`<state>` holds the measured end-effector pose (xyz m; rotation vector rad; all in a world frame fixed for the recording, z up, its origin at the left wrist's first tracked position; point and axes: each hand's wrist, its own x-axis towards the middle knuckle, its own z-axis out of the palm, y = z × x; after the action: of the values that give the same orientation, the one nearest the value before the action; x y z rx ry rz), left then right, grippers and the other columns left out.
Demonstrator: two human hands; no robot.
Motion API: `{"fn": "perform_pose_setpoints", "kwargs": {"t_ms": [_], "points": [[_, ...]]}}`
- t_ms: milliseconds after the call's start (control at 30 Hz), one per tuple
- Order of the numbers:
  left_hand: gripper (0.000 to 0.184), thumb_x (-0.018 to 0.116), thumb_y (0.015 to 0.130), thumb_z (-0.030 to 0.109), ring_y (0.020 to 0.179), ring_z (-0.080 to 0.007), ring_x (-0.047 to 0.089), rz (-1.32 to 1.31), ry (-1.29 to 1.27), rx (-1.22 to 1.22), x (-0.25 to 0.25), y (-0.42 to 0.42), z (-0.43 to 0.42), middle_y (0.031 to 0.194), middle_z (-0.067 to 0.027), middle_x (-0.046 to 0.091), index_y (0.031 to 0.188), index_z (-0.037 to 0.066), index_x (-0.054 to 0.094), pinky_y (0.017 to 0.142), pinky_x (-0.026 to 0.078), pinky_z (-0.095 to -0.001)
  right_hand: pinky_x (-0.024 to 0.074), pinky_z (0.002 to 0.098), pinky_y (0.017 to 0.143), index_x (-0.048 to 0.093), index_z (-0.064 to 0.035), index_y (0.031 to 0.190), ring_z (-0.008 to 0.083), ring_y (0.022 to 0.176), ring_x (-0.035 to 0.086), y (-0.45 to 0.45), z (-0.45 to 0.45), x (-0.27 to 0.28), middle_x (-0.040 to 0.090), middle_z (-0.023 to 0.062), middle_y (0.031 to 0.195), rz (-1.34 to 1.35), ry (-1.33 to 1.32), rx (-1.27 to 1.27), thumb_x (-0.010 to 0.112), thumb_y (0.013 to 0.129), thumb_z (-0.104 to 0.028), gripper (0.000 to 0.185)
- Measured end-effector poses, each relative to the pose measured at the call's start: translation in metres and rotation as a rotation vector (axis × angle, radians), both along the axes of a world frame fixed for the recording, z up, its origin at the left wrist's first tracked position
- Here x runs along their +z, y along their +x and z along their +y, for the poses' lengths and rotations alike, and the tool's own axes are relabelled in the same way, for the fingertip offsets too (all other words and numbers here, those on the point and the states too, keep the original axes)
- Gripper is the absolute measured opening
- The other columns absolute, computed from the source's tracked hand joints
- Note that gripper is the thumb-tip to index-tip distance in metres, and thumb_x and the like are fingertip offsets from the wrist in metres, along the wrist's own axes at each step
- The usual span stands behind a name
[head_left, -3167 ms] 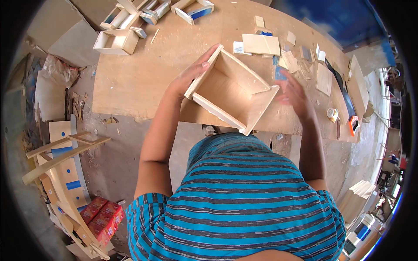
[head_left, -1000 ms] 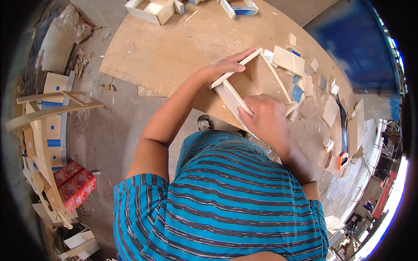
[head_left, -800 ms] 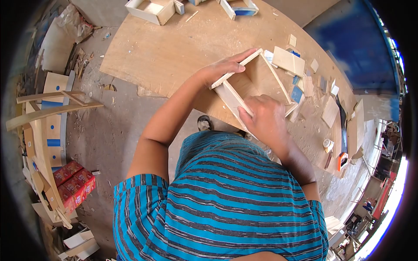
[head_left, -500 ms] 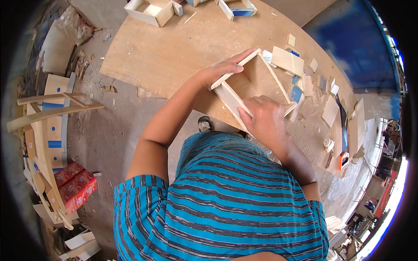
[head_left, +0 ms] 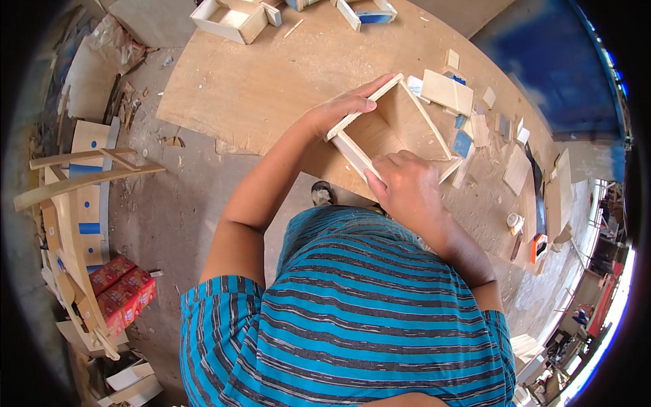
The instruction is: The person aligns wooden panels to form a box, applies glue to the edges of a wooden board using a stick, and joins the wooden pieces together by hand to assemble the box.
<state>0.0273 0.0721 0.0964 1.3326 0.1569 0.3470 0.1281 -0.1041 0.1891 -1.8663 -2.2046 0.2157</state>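
An open plywood box [head_left: 428, 125] is tilted over the near edge of the worktable [head_left: 251, 81], its hollow inside facing up. My left hand [head_left: 342, 110] grips the far-left wall, thumb on the rim and fingers round the outside. My right hand [head_left: 407, 180] is closed over the near wall, with the thumb outside and the fingers curled over the rim into the box. Whether those fingers also hold something small is hidden.
Another wooden box [head_left: 234, 20] stands at the table's far left. Wood offcuts [head_left: 447, 93] lie along the right side, with a handsaw [head_left: 539, 247] and a small pot [head_left: 514, 222]. At left are a wooden frame [head_left: 81, 180] and red cartons [head_left: 122, 292] on the floor.
The right hand has shifted very slightly left along the near wall. The box and the left hand have barely moved.
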Motion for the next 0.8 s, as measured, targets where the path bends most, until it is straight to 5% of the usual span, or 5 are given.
{"fn": "perform_pose_setpoints", "kwargs": {"t_ms": [433,533,800], "points": [[0.086,0.054,0.082,0.048,0.144,-0.0219,0.017,0.008,0.013,0.010,-0.001,0.001,0.001,0.156,-0.0115,0.021,0.149,0.004,0.024,0.115,0.012,-0.0318,0.0495,0.0326,0.058,0.058,-0.0073,0.073,0.0208,0.067,0.061,0.000,0.000,-0.003,0.057,0.0051,0.066,0.013,0.045,0.024,0.066,0.079,-0.015,0.012],[0.087,0.054,0.081,0.048,0.145,-0.0228,0.015,0.014,0.018,0.034,0.002,0.000,-0.001,0.157,-0.0119,0.020,0.150,0.004,0.024,0.115,0.011,-0.0327,0.0470,0.0392,0.055,0.058,-0.0061,0.075,0.0271,0.064,0.059,-0.001,0.000,-0.006,0.057,0.0092,0.066,0.086,0.055,0.007,0.070,0.075,-0.013,0.014],[0.091,0.055,0.077,0.050,0.145,-0.0241,0.013,0.021,0.016,0.018,0.013,0.000,-0.002,0.157,-0.0131,0.018,0.150,0.005,0.024,0.116,0.008,-0.0347,0.0491,0.0383,0.057,0.065,-0.0048,0.086,0.0257,0.066,0.060,0.001,-0.002,0.006,0.061,0.0079,0.069,-0.018,-0.013,-0.098,0.073,0.075,-0.026,0.026]]}}
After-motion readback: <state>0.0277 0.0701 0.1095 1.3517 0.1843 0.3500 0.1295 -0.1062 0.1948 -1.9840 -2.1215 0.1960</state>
